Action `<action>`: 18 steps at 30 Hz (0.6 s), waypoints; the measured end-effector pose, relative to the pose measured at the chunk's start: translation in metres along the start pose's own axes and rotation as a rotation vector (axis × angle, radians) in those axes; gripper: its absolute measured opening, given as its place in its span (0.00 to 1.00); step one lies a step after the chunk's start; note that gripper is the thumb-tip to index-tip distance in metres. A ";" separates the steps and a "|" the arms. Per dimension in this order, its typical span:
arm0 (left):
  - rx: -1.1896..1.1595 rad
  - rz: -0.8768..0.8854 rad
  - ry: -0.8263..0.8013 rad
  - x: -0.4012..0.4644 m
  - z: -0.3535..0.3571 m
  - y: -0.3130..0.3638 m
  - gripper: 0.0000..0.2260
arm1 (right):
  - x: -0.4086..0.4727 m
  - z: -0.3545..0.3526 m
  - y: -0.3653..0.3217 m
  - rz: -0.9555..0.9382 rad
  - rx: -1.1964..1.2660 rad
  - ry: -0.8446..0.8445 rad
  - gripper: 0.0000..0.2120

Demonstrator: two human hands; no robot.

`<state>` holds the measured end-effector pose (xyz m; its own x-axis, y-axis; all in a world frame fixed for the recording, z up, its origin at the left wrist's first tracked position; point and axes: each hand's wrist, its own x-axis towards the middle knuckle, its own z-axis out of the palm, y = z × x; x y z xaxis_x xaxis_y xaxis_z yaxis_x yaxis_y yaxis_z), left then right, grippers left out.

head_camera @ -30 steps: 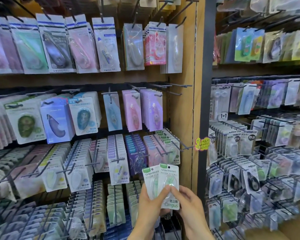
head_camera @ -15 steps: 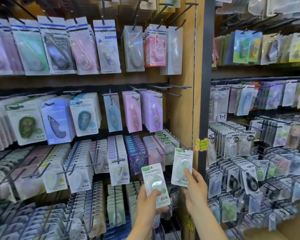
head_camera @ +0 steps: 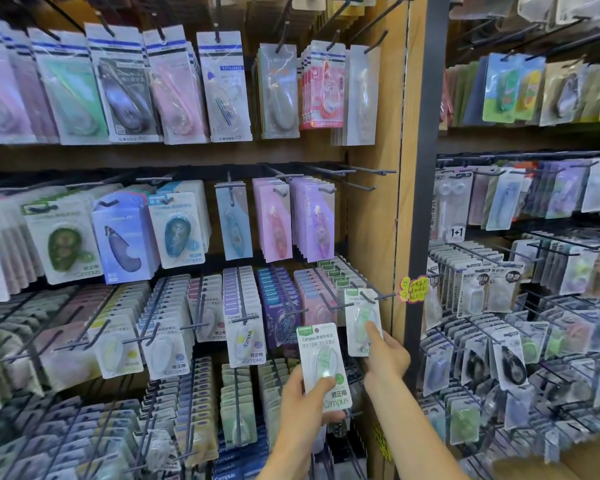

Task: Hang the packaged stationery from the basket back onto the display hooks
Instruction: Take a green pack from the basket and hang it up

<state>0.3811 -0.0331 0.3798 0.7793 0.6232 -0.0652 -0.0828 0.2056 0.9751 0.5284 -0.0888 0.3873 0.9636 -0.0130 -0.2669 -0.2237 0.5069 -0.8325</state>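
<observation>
Right hand (head_camera: 383,351): pinches green pack (head_camera: 361,322), upright, its hole at hook (head_camera: 374,298) tip.
Left hand (head_camera: 303,398): grips second pack (head_camera: 323,363), upright, lower left of hook.
Nearer hook: right hand.
Basket: unseen.

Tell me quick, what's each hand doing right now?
Left hand: grips a green pack, thumb on its front.
Right hand: holds a second green pack up at a hook.
</observation>
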 end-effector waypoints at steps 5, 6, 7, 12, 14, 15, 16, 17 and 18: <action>0.042 0.032 -0.011 -0.003 -0.002 0.004 0.12 | 0.001 0.033 -0.027 0.125 0.017 0.023 0.31; 0.047 0.044 -0.017 -0.003 -0.003 0.005 0.12 | 0.000 0.034 -0.028 0.136 0.008 0.040 0.33; 0.051 0.053 -0.022 -0.002 -0.004 0.005 0.12 | -0.005 0.032 -0.029 0.132 0.003 0.044 0.33; 0.101 0.096 -0.029 0.001 0.000 -0.002 0.12 | -0.028 -0.020 -0.004 0.078 -0.039 -0.127 0.18; 0.111 0.109 -0.042 0.003 0.006 -0.007 0.12 | -0.039 -0.047 0.011 0.056 -0.054 -0.240 0.22; 0.122 0.114 -0.053 0.003 0.011 -0.009 0.12 | -0.043 -0.056 0.015 0.032 -0.083 -0.265 0.25; 0.132 0.122 -0.067 0.004 0.016 -0.010 0.12 | -0.045 -0.062 0.017 0.000 -0.111 -0.260 0.27; 0.138 0.131 -0.082 0.005 0.021 -0.009 0.12 | -0.046 -0.065 0.016 -0.043 -0.123 -0.256 0.25; 0.146 0.146 -0.096 0.007 0.027 -0.009 0.11 | -0.046 -0.067 0.013 -0.081 -0.126 -0.255 0.21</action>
<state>0.4039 -0.0507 0.3761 0.8220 0.5619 0.0923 -0.1137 0.0031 0.9935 0.4714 -0.1392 0.3566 0.9812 0.1756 -0.0800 -0.1456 0.4015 -0.9042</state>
